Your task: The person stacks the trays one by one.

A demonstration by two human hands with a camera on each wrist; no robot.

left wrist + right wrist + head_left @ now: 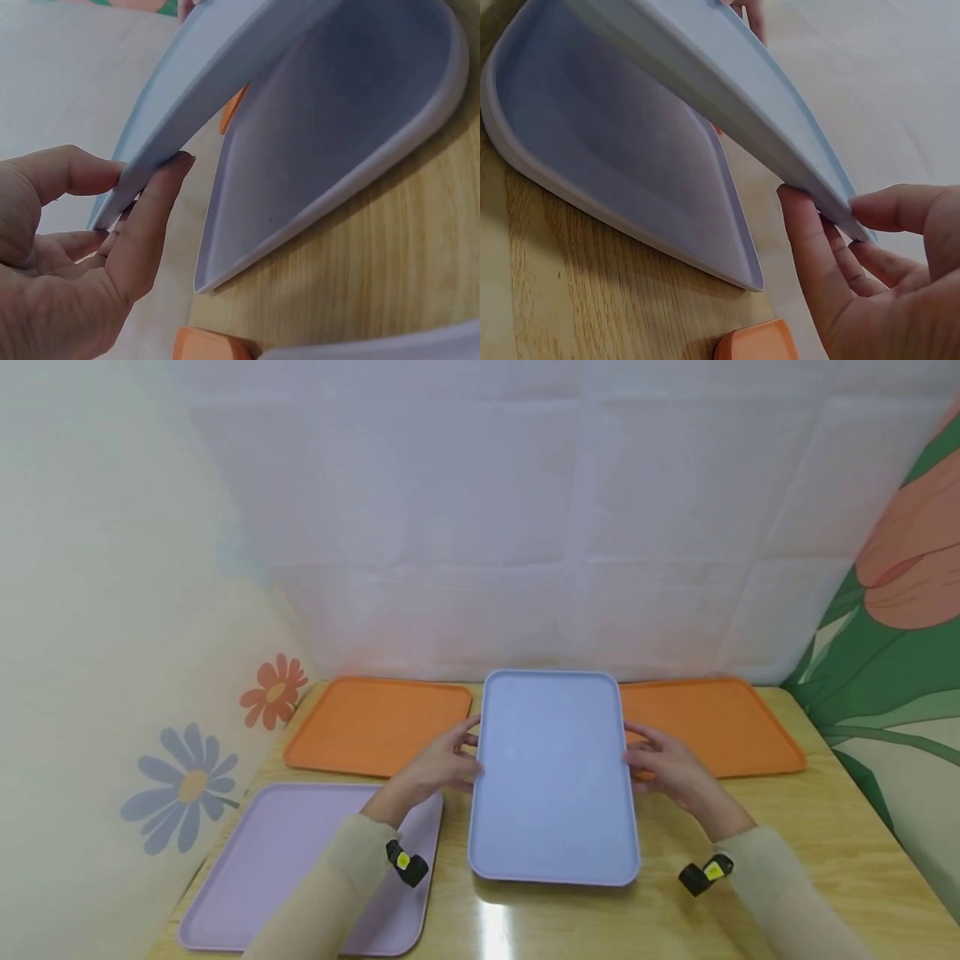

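Observation:
A light blue rectangular tray (555, 777) is held up between both hands over the middle of the table. My left hand (442, 760) pinches its left rim, thumb on the upper side and fingers beneath, as the left wrist view shows. On the opposite rim, my right hand (671, 768) grips the same way, its thumb (900, 208) over the edge. Below lies a light purple tray (300, 135) on the wood, almost wholly hidden in the head view. A gap separates the two trays, and the blue one is tilted.
Another light purple tray (300, 852) lies at the front left of the wooden table (832, 852). Two orange trays (382, 727) lie along the back, one on each side. Behind them hangs a white cloth (450, 527), and painted walls flank the table.

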